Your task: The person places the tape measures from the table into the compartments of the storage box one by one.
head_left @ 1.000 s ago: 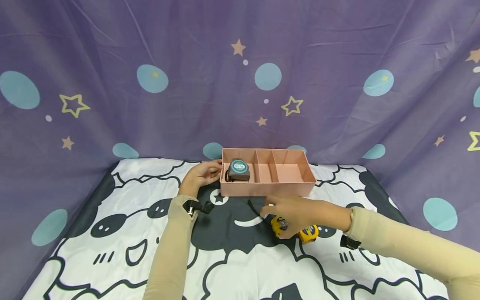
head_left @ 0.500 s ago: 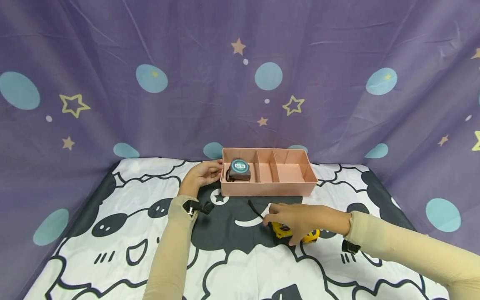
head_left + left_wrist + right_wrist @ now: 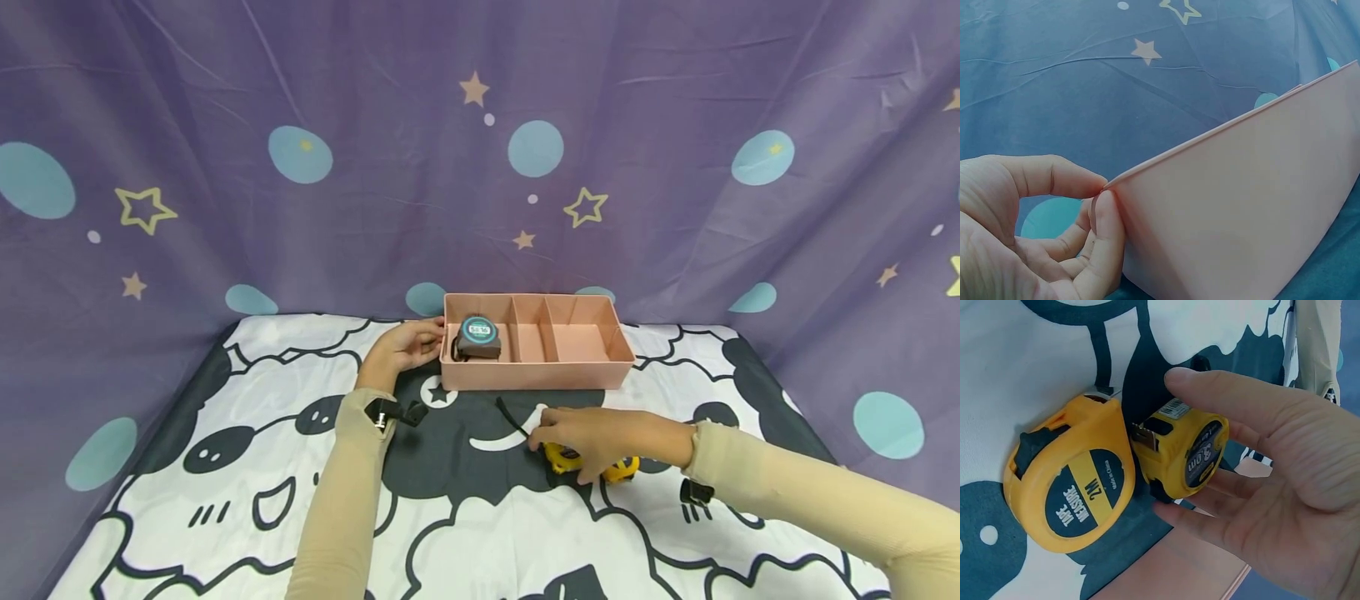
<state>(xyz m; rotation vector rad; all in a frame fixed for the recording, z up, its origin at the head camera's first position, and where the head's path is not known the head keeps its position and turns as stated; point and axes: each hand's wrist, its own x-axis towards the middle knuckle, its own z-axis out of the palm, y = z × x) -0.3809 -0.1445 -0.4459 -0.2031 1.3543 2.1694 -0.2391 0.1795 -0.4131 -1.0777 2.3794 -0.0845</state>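
Note:
With thumb and finger my left hand (image 3: 401,354) pinches the left end of a pink divided box (image 3: 536,377); the left wrist view shows the pinch at its corner rim (image 3: 1107,185). In the box's left compartment sits a grey tape measure (image 3: 478,337) with a teal dial. My right hand (image 3: 592,435) curls round a small yellow tape measure (image 3: 1175,453) marked 3.0m, thumb on one side and fingers on the other. Its black strap (image 3: 511,417) trails out on the cloth. Close beside it lies a larger yellow tape measure (image 3: 1079,481) marked 2M.
The table has a black-and-white cartoon cloth (image 3: 480,542). Behind the box hangs a purple curtain (image 3: 420,167) with stars and blue dots. Dividers split the box into compartments; the right one (image 3: 585,342) is the wider of the two beside the narrow middle.
My right hand has moved slightly down and away from the box, lowering over the small yellow tape measure. The left hand has stayed on the box.

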